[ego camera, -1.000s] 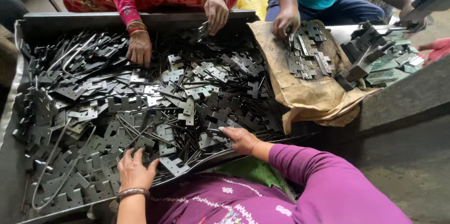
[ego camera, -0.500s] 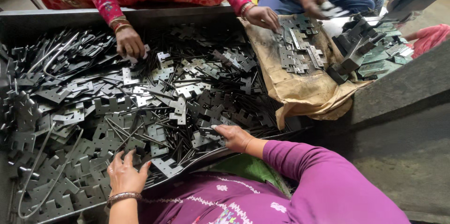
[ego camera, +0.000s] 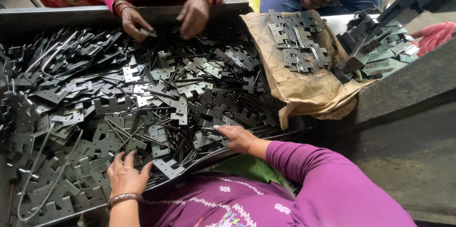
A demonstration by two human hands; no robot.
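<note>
Head view: both of the person's hands stay at the near edge of the metal tray (ego camera: 28,15), in nearly the same spots as a second ago. Left hand (ego camera: 124,175) lies flat, fingers spread, on the flat hinge plates (ego camera: 114,108) near the near-left corner, gripping nothing. Right hand (ego camera: 236,136) rests further right on the near edge, fingertips on a plate among the thin rods (ego camera: 156,136); cannot tell if it pinches one. Across the tray, a co-worker's hands (ego camera: 164,18) have come together at the far edge. No plate lifted yet; sorting barely advances.
</note>
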